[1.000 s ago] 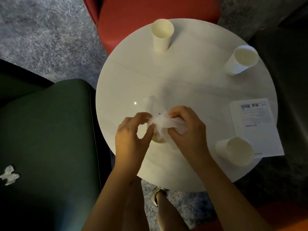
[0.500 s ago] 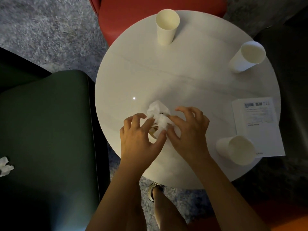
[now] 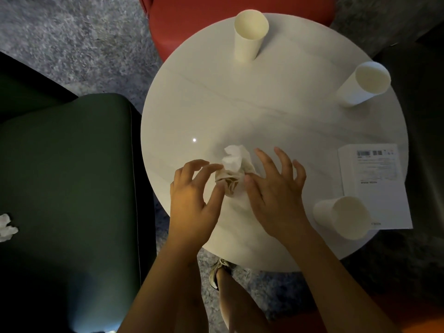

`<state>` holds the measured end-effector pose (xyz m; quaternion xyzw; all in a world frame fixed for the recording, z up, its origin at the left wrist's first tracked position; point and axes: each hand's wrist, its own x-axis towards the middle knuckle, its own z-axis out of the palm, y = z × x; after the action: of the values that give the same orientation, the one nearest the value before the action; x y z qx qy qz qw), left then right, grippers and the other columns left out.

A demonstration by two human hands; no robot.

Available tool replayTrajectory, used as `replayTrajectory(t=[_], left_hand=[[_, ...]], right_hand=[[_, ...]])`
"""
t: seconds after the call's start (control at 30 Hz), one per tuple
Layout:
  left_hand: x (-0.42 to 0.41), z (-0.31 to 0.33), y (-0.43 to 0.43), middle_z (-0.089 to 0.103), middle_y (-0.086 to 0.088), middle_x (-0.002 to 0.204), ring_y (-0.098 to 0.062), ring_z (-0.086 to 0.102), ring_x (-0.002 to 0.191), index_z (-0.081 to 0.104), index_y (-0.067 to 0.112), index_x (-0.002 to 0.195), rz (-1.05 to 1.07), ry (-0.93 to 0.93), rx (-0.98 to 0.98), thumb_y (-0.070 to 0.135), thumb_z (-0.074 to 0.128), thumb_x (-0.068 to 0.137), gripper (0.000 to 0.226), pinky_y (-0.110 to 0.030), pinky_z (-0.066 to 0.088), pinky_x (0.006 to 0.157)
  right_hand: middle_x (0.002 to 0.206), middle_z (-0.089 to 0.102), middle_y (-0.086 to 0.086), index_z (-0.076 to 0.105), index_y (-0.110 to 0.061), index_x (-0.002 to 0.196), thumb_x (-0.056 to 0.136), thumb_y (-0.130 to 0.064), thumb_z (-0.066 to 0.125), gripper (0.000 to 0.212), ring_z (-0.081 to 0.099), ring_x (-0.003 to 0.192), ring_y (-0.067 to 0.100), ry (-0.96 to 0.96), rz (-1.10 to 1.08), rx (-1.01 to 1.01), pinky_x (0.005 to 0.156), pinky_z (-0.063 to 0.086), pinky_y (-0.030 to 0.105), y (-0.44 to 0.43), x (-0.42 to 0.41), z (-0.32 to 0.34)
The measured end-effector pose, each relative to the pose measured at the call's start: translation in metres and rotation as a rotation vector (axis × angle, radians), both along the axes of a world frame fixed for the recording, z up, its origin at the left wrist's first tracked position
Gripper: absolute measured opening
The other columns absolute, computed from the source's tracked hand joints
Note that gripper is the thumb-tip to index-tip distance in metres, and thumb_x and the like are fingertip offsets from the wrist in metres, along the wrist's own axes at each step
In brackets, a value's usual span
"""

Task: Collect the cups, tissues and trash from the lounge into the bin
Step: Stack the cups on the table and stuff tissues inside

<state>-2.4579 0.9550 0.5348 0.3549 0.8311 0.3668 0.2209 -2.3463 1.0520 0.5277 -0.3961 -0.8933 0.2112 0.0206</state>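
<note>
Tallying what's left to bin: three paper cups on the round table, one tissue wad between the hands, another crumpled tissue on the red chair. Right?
Wrong seat: in the head view the other crumpled tissue lies on the dark green seat, not the red chair. The rest stands.

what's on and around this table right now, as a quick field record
table: round white table
cups: far paper cup, right paper cup, near paper cup, all upright
tissues: crumpled tissue on table between hands; second tissue on green chair
paper: printed sheet at right edge
hands: left hand, right hand, fingers spread beside the tissue
</note>
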Motion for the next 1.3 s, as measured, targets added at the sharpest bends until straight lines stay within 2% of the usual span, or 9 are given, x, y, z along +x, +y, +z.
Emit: replayTrajectory(t=[0.13,0.2,0.3,0.47,0.7,0.87,0.97,1.17,1.3], left_hand=[[-0.009,0.014,-0.010,0.051,0.009,0.111,-0.009,0.045,0.108,0.064,0.018,0.110,0.066,-0.027,0.081,0.041,0.037,0.082,0.045,-0.029,0.036,0.091],[-0.017,0.023,-0.018,0.053,0.010,0.109,-0.009,0.047,0.109,0.064,0.018,0.109,0.106,-0.023,0.112,0.039,0.038,0.082,0.043,-0.025,0.037,0.092],[-0.034,0.037,-0.034,0.056,0.011,0.107,-0.008,0.050,0.107,0.064,0.018,0.108,0.185,-0.003,0.161,0.037,0.040,0.083,0.040,-0.020,0.039,0.092],[-0.072,0.053,-0.078,0.060,0.011,0.100,-0.003,0.055,0.096,0.064,0.015,0.105,0.370,0.041,0.217,0.034,0.043,0.082,0.036,-0.009,0.038,0.083],[-0.133,0.040,-0.173,0.061,0.006,0.095,-0.005,0.057,0.089,0.061,0.015,0.106,0.673,0.051,0.217,0.034,0.048,0.080,0.035,-0.017,0.043,0.081],[-0.178,0.001,-0.251,0.060,0.009,0.092,0.000,0.056,0.088,0.061,0.017,0.105,0.876,0.039,0.117,0.033,0.051,0.079,0.033,-0.011,0.041,0.080],[-0.206,-0.027,-0.292,0.060,0.008,0.093,0.001,0.055,0.089,0.061,0.018,0.106,0.978,0.023,0.052,0.025,0.055,0.078,0.029,-0.006,0.038,0.078],[-0.251,-0.105,-0.345,0.057,0.010,0.096,-0.001,0.054,0.091,0.058,0.023,0.109,1.157,-0.080,0.037,0.023,0.057,0.077,0.032,-0.009,0.039,0.075],[-0.260,-0.164,-0.356,0.053,0.006,0.112,-0.003,0.054,0.094,0.051,0.027,0.122,1.311,-0.281,0.065,0.011,0.064,0.082,0.045,-0.008,0.042,0.072]], right_hand=[[0.110,0.063,0.003,0.068,-0.016,0.083,0.087,-0.034,0.032,0.041,0.048,0.113,0.027,0.234,-0.107,0.113,0.091,0.021,0.035,0.000,-0.004,0.023],[0.097,0.065,0.000,0.066,-0.015,0.083,0.085,-0.030,0.039,0.031,0.051,0.101,0.021,0.413,-0.131,0.097,0.083,0.024,0.031,-0.003,-0.013,0.038],[0.091,0.060,-0.007,0.065,-0.013,0.086,0.082,-0.023,0.046,0.022,0.048,0.094,0.011,0.590,-0.018,0.066,0.080,0.030,0.030,-0.017,-0.042,0.059],[0.093,0.065,-0.001,0.065,-0.009,0.091,0.082,-0.017,0.052,0.017,0.054,0.092,0.015,0.734,0.248,-0.039,0.080,0.042,0.035,-0.060,-0.114,0.076],[0.090,0.059,-0.007,0.064,-0.009,0.095,0.080,-0.019,0.054,0.021,0.051,0.088,0.012,0.679,0.504,-0.227,0.078,0.045,0.035,-0.142,-0.214,0.051],[0.096,0.063,-0.003,0.062,-0.009,0.101,0.078,-0.022,0.055,0.027,0.053,0.091,0.014,0.541,0.631,-0.366,0.081,0.044,0.040,-0.213,-0.280,0.002],[0.097,0.064,-0.001,0.062,-0.009,0.103,0.074,-0.014,0.064,0.030,0.056,0.090,0.019,0.470,0.680,-0.403,0.081,0.046,0.042,-0.254,-0.317,-0.033],[0.109,0.059,0.001,0.056,-0.011,0.115,0.070,-0.010,0.074,0.049,0.055,0.096,0.020,0.259,0.764,-0.489,0.086,0.045,0.042,-0.316,-0.389,-0.120],[0.126,0.046,0.001,0.045,-0.017,0.129,0.068,-0.016,0.076,0.068,0.048,0.112,0.020,0.128,0.720,-0.540,0.093,0.043,0.042,-0.343,-0.422,-0.175]])
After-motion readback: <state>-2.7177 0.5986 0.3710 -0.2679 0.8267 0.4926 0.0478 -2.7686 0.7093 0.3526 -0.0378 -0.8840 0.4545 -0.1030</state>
